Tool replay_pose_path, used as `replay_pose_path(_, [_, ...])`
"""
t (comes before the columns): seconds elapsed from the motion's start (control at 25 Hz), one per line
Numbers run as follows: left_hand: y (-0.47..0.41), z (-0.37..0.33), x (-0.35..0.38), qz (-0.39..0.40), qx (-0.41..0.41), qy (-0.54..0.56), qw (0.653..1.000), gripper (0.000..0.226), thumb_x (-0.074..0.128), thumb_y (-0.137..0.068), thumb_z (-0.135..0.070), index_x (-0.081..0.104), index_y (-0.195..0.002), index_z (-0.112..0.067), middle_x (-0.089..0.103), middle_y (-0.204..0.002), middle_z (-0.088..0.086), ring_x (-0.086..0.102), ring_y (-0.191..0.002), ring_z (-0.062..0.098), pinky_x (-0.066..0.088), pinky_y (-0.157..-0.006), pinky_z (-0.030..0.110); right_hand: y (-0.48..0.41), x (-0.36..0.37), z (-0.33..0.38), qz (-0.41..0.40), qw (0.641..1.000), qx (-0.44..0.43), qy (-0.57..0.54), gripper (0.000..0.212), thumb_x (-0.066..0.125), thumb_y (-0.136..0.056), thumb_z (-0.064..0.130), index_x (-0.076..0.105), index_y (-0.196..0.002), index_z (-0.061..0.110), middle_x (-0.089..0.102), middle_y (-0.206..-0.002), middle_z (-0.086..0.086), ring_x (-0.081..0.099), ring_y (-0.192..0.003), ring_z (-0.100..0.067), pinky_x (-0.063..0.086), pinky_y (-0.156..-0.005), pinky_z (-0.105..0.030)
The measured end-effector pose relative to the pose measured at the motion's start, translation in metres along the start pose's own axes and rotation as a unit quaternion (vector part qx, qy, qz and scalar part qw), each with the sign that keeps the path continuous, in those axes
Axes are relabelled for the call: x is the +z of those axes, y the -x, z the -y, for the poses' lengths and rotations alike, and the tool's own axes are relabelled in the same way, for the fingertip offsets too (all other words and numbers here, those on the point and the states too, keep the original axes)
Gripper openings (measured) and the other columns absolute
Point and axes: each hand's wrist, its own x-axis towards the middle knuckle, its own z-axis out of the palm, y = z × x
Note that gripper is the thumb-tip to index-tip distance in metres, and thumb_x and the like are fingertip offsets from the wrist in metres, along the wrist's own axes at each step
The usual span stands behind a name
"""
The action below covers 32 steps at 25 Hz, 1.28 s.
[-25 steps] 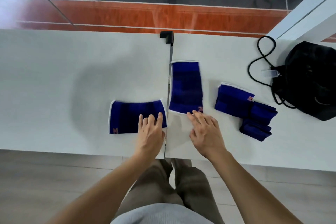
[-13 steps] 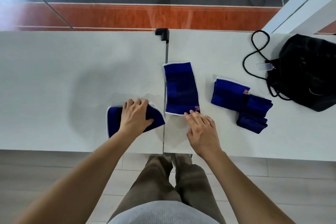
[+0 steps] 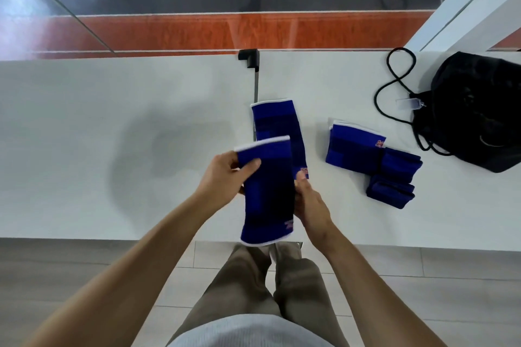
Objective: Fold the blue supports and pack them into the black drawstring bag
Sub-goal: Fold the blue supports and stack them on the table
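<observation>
- Change: the support (image 3: 267, 191) that lay flat on the table (image 3: 84, 135) a second ago, left of the seam, is now lifted clear and hangs lengthwise in front of the person, white-edged top away from the body, logo end toward it.
- Left hand (image 3: 225, 177) was pressing on it half a second ago; now it is closed on the top left corner, thumb over the front face.
- Right hand (image 3: 308, 203) has left the table and sits against the support's right edge, mid-length. Its fingers are behind the cloth, so I cannot tell how firmly it holds.
- Reading: fold of this piece is starting in the air, not on the table. Fold not yet made; the piece is at full length.
- Second support (image 3: 279, 132) lies flat and unfolded on the table just beyond the held one, partly hidden by it.
- Folded supports (image 3: 372, 160) lie in a small pile to the right, between the flat one and the bag (image 3: 479, 110).
- Bag is at the far right of the table, well apart from both hands, cord (image 3: 394, 87) looped to its left. Whether anything is packed inside cannot be seen.
</observation>
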Motion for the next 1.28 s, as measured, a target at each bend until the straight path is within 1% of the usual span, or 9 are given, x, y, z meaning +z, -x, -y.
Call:
replay_pose_path(0.08, [-0.021, -0.015, 0.004, -0.045, -0.024, 0.082, 0.995, 0.012, 0.061, -0.098, -0.017, 0.065, -0.107, -0.024, 0.075, -0.089, -0.003, 0.075, -0.076, 0.013, 0.057, -0.053, 0.03, -0.004, -0.009, -0.002, -0.034, 0.997, -0.003, 0.07, 0.019, 0.055, -0.099, 0.038, 0.068, -0.104, 0.025, 0.074, -0.105, 0.003, 0.069, -0.105, -0.021, 0.059, -0.085, -0.03])
replay_pose_path(0.16, [-0.049, -0.025, 0.007, -0.043, -0.025, 0.099, 0.994, 0.015, 0.059, -0.098, -0.013, 0.062, -0.102, -0.027, 0.074, -0.09, 0.001, 0.074, -0.075, 0.014, 0.057, -0.051, 0.032, -0.012, -0.019, -0.003, -0.097, 0.992, -0.021, 0.081, 0.008, 0.062, -0.098, 0.026, 0.068, -0.1, 0.022, 0.074, -0.101, -0.002, 0.07, -0.101, -0.024, 0.06, -0.081, -0.027])
replay_pose_path(0.32, [-0.104, -0.031, 0.013, -0.051, -0.01, 0.033, 0.998, 0.006, 0.061, -0.097, -0.016, 0.062, -0.102, -0.02, 0.069, -0.099, 0.01, 0.072, -0.083, 0.023, 0.059, -0.054, 0.033, -0.029, -0.033, 0.009, -0.173, 0.981, -0.054, 0.075, 0.011, 0.06, -0.099, 0.02, 0.064, -0.109, 0.016, 0.071, -0.101, -0.006, 0.07, -0.091, -0.02, 0.059, -0.07, -0.021])
replay_pose_path(0.48, [-0.144, -0.031, 0.012, -0.059, 0.016, -0.07, 0.996, 0.004, 0.061, -0.095, -0.023, 0.061, -0.098, -0.021, 0.066, -0.094, 0.002, 0.071, -0.089, 0.029, 0.062, -0.069, 0.05, -0.045, -0.038, 0.008, -0.2, 0.97, -0.049, 0.128, 0.014, 0.064, -0.097, 0.021, 0.064, -0.11, 0.016, 0.072, -0.099, -0.002, 0.071, -0.085, -0.019, 0.059, -0.07, -0.022])
replay_pose_path(0.56, [-0.156, -0.028, 0.013, -0.061, 0.035, -0.141, 0.987, 0.006, 0.062, -0.093, -0.027, 0.062, -0.097, -0.023, 0.064, -0.1, 0.001, 0.067, -0.09, 0.028, 0.06, -0.074, 0.043, -0.049, -0.036, 0.003, -0.224, 0.954, -0.052, 0.192, 0.016, 0.067, -0.095, 0.029, 0.065, -0.107, 0.019, 0.073, -0.094, 0.005, 0.07, -0.084, -0.012, 0.055, -0.068, -0.016])
replay_pose_path(0.68, [-0.168, -0.021, 0.016, -0.077, 0.06, -0.252, 0.963, 0.018, 0.062, -0.094, -0.029, 0.065, -0.107, -0.017, 0.058, -0.113, -0.001, 0.053, -0.099, 0.019, 0.041, -0.08, 0.031, -0.053, -0.035, -0.001, -0.246, 0.943, -0.049, 0.217, 0.019, 0.066, -0.095, 0.035, 0.067, -0.106, 0.019, 0.072, -0.091, 0.009, 0.068, -0.082, -0.006, 0.048, -0.065, -0.011])
replay_pose_path(0.96, [-0.175, -0.014, 0.016, -0.097, 0.063, -0.267, 0.957, 0.017, 0.064, -0.092, -0.025, 0.065, -0.107, -0.017, 0.063, -0.112, 0.001, 0.049, -0.107, 0.02, 0.036, -0.082, 0.03, -0.053, -0.035, -0.005, -0.267, 0.929, -0.043, 0.253, 0.015, 0.066, -0.095, 0.034, 0.065, -0.104, 0.022, 0.068, -0.088, 0.015, 0.064, -0.079, 0.002, 0.045, -0.059, -0.006])
replay_pose_path(1.12, [-0.177, -0.014, 0.017, -0.11, 0.06, -0.28, 0.952, 0.018, 0.062, -0.093, -0.019, 0.064, -0.11, -0.014, 0.062, -0.121, 0.003, 0.045, -0.109, 0.018, 0.031, -0.083, 0.027, -0.054, -0.031, -0.006, -0.292, 0.925, -0.034, 0.24, 0.012, 0.068, -0.095, 0.03, 0.062, -0.1, 0.021, 0.067, -0.083, 0.014, 0.064, -0.075, -0.001, 0.045, -0.055, -0.009])
replay_pose_path(1.28, [-0.175, -0.012, 0.018, -0.116, 0.063, -0.285, 0.949, 0.017, 0.064, -0.092, -0.017, 0.063, -0.109, -0.013, 0.061, -0.118, 0.004, 0.044, -0.103, 0.016, 0.032, -0.081, 0.027, -0.058, -0.031, -0.006, -0.284, 0.927, -0.023, 0.243, 0.017, 0.07, -0.092, 0.024, 0.057, -0.103, 0.02, 0.065, -0.083, 0.014, 0.064, -0.075, -0.007, 0.043, -0.059, -0.012])
